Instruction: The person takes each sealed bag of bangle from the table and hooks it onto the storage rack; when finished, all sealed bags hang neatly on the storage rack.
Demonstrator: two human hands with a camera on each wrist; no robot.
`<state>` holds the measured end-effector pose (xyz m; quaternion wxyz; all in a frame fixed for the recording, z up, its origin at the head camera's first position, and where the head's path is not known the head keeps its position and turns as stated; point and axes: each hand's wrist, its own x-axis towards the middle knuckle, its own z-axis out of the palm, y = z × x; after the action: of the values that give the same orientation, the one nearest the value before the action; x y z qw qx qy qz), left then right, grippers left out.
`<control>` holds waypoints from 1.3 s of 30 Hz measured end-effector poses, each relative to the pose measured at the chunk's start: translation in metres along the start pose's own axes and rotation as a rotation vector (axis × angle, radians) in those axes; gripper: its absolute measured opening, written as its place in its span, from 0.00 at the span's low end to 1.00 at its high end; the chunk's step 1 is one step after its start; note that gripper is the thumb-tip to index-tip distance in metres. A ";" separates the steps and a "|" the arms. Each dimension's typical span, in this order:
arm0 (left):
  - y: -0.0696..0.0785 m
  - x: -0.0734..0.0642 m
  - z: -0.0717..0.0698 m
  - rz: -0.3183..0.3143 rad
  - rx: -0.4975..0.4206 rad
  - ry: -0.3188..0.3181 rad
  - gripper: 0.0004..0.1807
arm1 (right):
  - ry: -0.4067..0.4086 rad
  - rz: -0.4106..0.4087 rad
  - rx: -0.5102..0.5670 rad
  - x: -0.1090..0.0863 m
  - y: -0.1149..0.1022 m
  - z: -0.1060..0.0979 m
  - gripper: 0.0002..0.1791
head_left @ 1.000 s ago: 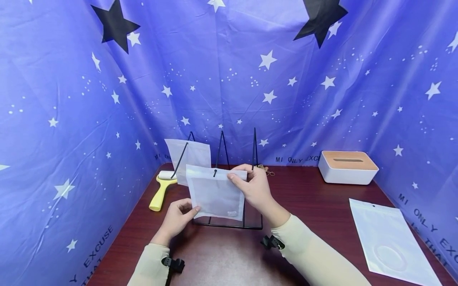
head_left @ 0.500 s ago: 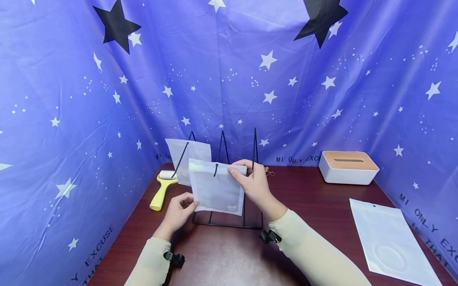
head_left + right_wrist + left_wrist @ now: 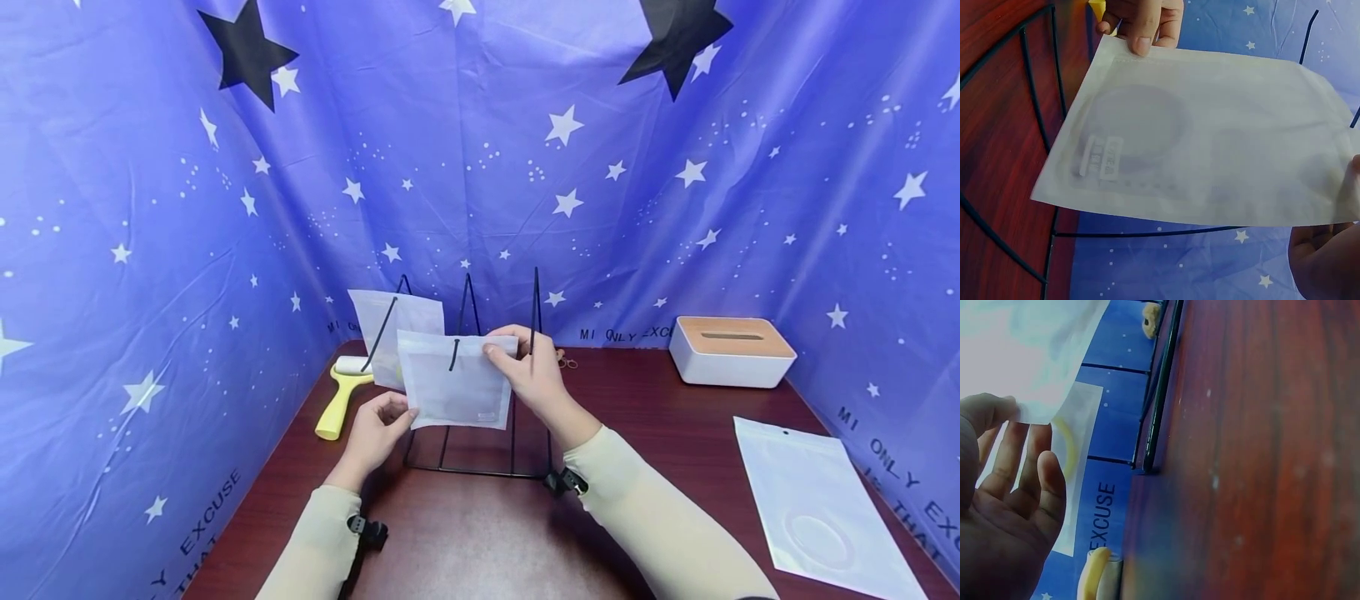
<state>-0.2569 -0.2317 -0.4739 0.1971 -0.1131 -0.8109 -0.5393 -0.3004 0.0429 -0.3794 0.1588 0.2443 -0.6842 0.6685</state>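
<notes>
A translucent white zip bag (image 3: pixel 457 392) hangs on the middle prong of a black wire rack (image 3: pixel 480 473), the prong's tip sticking out through its top edge. My right hand (image 3: pixel 534 371) pinches the bag's upper right corner, thumb in front. At the lower left corner, my left hand (image 3: pixel 378 433) pinches the edge between thumb and fingers. In the right wrist view, a faint round shape shows through the bag (image 3: pixel 1210 144). Another white bag (image 3: pixel 382 333) hangs on the rack's left prong, partly behind the first.
A yellow-handled lint roller (image 3: pixel 341 404) lies left of the rack. On the right side of the table are a white tissue box (image 3: pixel 731 362) with a wooden lid and a flat white bag (image 3: pixel 817 492) showing a ring shape. A small tan item (image 3: pixel 566 360) sits behind the right hand.
The bag has moved up and back along the middle prong, and more of the prong shows in front of it. Both hands have moved with it, keeping their grip.
</notes>
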 end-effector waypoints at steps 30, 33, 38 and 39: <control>-0.036 0.022 0.012 -0.036 -0.078 -0.018 0.07 | 0.168 0.034 -0.052 0.024 0.011 -0.003 0.08; -0.037 0.023 0.012 -0.015 -0.053 -0.012 0.07 | 0.190 0.032 -0.052 0.027 0.014 -0.002 0.08; -0.040 0.027 0.013 0.000 -0.004 0.000 0.06 | 0.200 0.029 -0.079 0.031 0.016 -0.001 0.07; -0.041 0.028 0.013 -0.003 0.001 0.004 0.06 | 0.199 0.029 -0.083 0.032 0.016 -0.001 0.07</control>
<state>-0.3004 -0.2362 -0.5001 0.1980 -0.1109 -0.8110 -0.5392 -0.3358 0.0399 -0.3760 0.2264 0.1600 -0.6954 0.6630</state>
